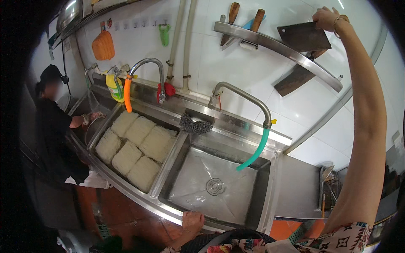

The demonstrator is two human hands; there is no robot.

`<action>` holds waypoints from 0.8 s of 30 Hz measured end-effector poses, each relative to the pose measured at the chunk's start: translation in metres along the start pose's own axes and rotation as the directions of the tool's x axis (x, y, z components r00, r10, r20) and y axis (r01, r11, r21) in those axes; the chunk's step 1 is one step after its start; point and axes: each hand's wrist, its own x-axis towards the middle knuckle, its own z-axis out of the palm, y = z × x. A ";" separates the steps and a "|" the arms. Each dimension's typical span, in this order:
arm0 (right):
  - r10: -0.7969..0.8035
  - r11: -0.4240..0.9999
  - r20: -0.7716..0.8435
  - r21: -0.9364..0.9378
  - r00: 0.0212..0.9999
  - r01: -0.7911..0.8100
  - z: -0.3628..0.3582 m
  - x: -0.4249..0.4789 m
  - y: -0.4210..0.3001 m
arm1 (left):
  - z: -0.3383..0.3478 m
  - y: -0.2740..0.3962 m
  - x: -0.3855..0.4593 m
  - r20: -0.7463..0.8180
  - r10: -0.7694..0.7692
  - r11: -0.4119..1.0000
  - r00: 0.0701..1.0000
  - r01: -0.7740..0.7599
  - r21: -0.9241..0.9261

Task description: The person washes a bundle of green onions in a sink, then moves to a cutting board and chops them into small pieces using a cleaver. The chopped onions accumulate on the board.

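My right hand (pixel 326 19) is raised at the upper right, its fingers around the end of a cleaver; the cleaver's dark rectangular blade (pixel 303 37) lies against the upper edge of a steel wall knife rack (pixel 281 44). Behind the same rack hangs a second cleaver (pixel 294 79), and further left are wooden-handled knives (pixel 233 14). Low in the picture, my left hand (pixel 193 221) rests with curled fingers on the front rim of the steel sink (pixel 171 216). The right basin (pixel 215 186) shows its drain, with wet patches on the bottom.
Blocks of white noodles (pixel 142 170) fill the middle basin. Two curved faucets (pixel 250 95) carry hoses. Steel scourers (pixel 196 124) lie on the ledge. At the left basin stands a co-worker (pixel 57 126) in black. A wire basket of utensils (pixel 329 186) is at the right.
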 end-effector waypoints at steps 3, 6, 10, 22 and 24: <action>-0.068 0.994 0.037 -0.087 0.997 0.071 -0.007 0.003 -0.028 | 0.003 -0.001 -0.002 -0.017 -0.018 0.999 1.000 0.017 -0.028; -0.058 0.963 -0.044 -0.267 0.997 0.044 0.010 0.018 -0.056 | 0.006 -0.001 0.000 -0.063 -0.014 1.000 0.998 0.013 -0.020; -0.181 0.976 -0.254 -0.167 0.950 0.141 0.026 0.018 -0.086 | 0.012 -0.003 -0.003 -0.128 0.002 1.000 0.992 -0.006 -0.029; -0.204 0.807 -0.769 0.218 0.606 0.549 0.060 -0.077 -0.136 | 0.036 -0.015 -0.018 -0.300 -0.029 0.991 0.954 -0.012 -0.136; -0.250 0.715 -0.811 0.214 0.529 0.665 0.066 -0.100 -0.157 | 0.028 -0.007 -0.022 -0.419 -0.186 0.953 0.889 0.059 -0.298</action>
